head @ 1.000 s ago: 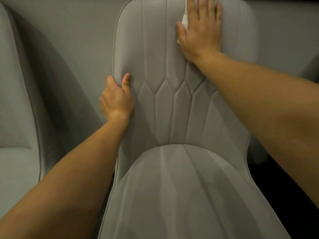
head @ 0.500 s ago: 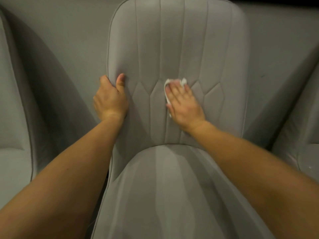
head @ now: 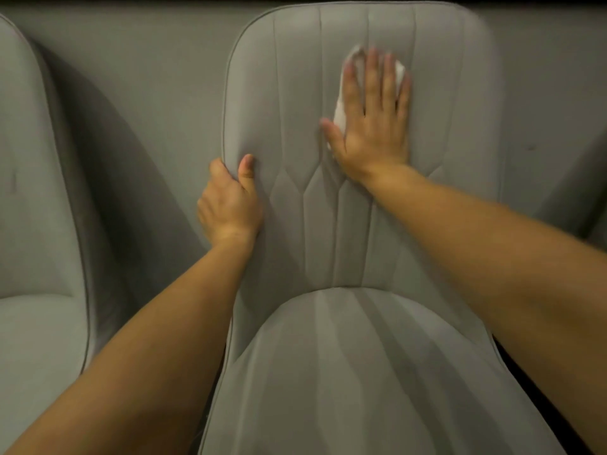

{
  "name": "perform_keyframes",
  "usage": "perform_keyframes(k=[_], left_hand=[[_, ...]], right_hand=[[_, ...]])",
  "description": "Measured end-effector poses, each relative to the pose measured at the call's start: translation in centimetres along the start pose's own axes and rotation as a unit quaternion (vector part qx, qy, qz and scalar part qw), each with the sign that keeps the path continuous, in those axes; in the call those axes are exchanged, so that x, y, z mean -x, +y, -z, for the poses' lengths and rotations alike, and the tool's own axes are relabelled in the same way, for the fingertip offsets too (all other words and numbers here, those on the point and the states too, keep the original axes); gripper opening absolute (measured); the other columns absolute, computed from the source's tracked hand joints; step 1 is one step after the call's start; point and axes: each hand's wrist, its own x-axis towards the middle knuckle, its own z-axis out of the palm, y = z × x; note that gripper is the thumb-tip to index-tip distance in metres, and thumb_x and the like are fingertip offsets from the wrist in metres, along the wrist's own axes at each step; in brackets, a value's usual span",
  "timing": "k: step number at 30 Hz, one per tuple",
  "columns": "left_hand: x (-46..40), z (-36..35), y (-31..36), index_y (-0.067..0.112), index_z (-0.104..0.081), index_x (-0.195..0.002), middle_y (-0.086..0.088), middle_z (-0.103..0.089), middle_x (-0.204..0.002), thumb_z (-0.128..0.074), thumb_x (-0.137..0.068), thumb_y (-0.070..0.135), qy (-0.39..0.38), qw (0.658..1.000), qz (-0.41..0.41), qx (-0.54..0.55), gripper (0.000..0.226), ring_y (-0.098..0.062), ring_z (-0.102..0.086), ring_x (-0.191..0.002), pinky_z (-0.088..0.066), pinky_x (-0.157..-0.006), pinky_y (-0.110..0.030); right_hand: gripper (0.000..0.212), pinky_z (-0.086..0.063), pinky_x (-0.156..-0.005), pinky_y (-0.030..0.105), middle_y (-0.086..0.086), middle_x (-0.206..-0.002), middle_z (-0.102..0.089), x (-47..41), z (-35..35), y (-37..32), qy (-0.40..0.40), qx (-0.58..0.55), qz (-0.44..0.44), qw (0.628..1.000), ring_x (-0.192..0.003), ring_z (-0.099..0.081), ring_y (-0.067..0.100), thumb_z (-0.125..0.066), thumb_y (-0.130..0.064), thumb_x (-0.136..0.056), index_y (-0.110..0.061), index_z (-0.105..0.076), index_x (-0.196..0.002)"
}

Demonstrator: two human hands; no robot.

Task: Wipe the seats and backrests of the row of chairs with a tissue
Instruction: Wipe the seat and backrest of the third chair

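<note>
A grey padded chair fills the middle of the head view, with its stitched backrest (head: pixel 295 103) upright and its seat (head: pixel 354 372) below. My right hand (head: pixel 374 116) lies flat on the upper right of the backrest, fingers spread, pressing a white tissue (head: pixel 341 110) against the fabric. Most of the tissue is hidden under my palm and fingers. My left hand (head: pixel 230 205) grips the left edge of the backrest, thumb in front and fingers curled behind it.
Another grey chair (head: pixel 33 224) of the same kind stands at the left, partly cut off. A grey wall (head: pixel 147 77) runs behind the row. A sliver of a third chair (head: pixel 597 234) shows at the right edge.
My right hand with the tissue slid down from the top of the backrest to its middle, then back up to the upper right. My left hand kept its grip on the left edge.
</note>
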Motion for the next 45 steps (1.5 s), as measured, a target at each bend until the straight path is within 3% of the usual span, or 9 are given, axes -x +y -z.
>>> perform_keyframes(k=[4,8,14,17,21,25,32,36,45], left_hand=[[-0.1,0.1,0.0,0.011,-0.042,-0.095,-0.024,-0.063,-0.099,-0.032,-0.098,0.059,-0.003,1.000,0.000,0.006,0.049,-0.047,-0.055,-0.089,-0.031,-0.064,-0.043],[-0.1,0.0,-0.1,0.011,-0.042,-0.094,-0.024,-0.063,-0.097,-0.032,-0.098,0.058,-0.005,1.000,-0.007,0.012,0.048,-0.047,-0.056,-0.088,-0.032,-0.065,-0.044],[-0.2,0.0,-0.2,0.012,-0.042,-0.094,-0.024,-0.063,-0.097,-0.031,-0.099,0.059,-0.012,1.000,-0.004,0.013,0.048,-0.047,-0.055,-0.088,-0.029,-0.063,-0.041],[-0.2,0.0,-0.2,0.009,-0.044,-0.096,-0.025,-0.063,-0.097,-0.031,-0.099,0.058,-0.007,1.000,-0.009,0.013,0.051,-0.048,-0.055,-0.088,-0.029,-0.063,-0.042],[-0.2,0.1,-0.2,0.008,-0.044,-0.097,-0.023,-0.063,-0.095,-0.030,-0.099,0.058,-0.006,1.000,-0.012,0.008,0.052,-0.046,-0.056,-0.087,-0.029,-0.064,-0.042],[-0.1,0.1,-0.2,0.010,-0.044,-0.096,-0.020,-0.062,-0.092,-0.029,-0.099,0.059,-0.009,1.000,-0.011,0.017,0.051,-0.044,-0.056,-0.084,-0.032,-0.063,-0.042],[-0.2,-0.1,-0.3,0.010,-0.043,-0.095,-0.022,-0.063,-0.095,-0.030,-0.098,0.058,-0.005,1.000,-0.017,0.013,0.050,-0.046,-0.056,-0.085,-0.036,-0.064,-0.044],[0.0,-0.1,-0.2,0.011,-0.041,-0.092,-0.018,-0.062,-0.088,-0.028,-0.098,0.060,-0.003,1.000,-0.013,0.017,0.051,-0.044,-0.056,-0.081,-0.044,-0.066,-0.049],[-0.1,0.1,-0.2,0.011,-0.041,-0.093,-0.017,-0.061,-0.086,-0.029,-0.098,0.059,-0.011,1.000,-0.017,0.021,0.050,-0.044,-0.056,-0.081,-0.037,-0.062,-0.044]], right_hand=[[0.077,-0.003,-0.123,0.053,0.011,-0.167,-0.017,-7.4,2.5,-3.7,0.006,-0.051,0.016,0.999,-0.154,-0.010,0.031,-0.014,-0.064,-0.099,-0.017,-0.019,-0.160],[0.077,-0.001,-0.124,0.051,0.010,-0.168,-0.013,-8.2,2.4,-6.1,-0.015,-0.037,0.013,0.999,-0.155,-0.007,0.027,-0.011,-0.063,-0.099,-0.018,-0.015,-0.161],[0.079,0.000,-0.123,0.053,0.013,-0.167,-0.009,-0.6,0.0,-3.6,-0.014,0.002,0.046,0.999,-0.155,-0.007,0.030,-0.026,-0.059,-0.100,-0.010,-0.012,-0.160],[0.074,-0.007,-0.123,0.055,0.015,-0.165,-0.019,3.9,-1.6,-3.2,-0.008,-0.022,0.053,0.998,-0.153,-0.015,0.033,-0.039,-0.047,-0.099,-0.005,-0.021,-0.158],[0.067,-0.020,-0.121,0.055,0.018,-0.162,-0.028,10.2,-3.8,-4.2,-0.025,-0.083,0.135,0.987,-0.151,-0.024,0.033,-0.042,-0.037,-0.100,-0.002,-0.026,-0.155],[0.072,-0.005,-0.123,0.051,0.013,-0.164,-0.023,12.3,-4.7,-5.5,-0.037,-0.075,0.144,0.986,-0.152,-0.014,0.027,-0.038,-0.046,-0.100,-0.007,-0.018,-0.157],[0.068,0.003,-0.115,0.067,0.003,-0.167,-0.018,0.0,-0.3,-8.2,-0.012,-0.052,0.072,0.996,-0.154,-0.012,0.033,-0.024,-0.057,-0.101,-0.024,-0.020,-0.159],[0.072,0.005,-0.119,0.064,0.005,-0.169,-0.007,-6.8,2.6,-9.6,-0.047,0.009,0.084,0.995,-0.155,-0.001,0.031,-0.007,-0.065,-0.098,-0.028,-0.008,-0.161],[0.081,-0.001,-0.124,0.049,0.009,-0.169,0.001,-6.4,2.8,-8.0,-0.074,0.010,0.135,0.988,-0.155,0.003,0.027,-0.010,-0.067,-0.097,-0.018,0.000,-0.161]])
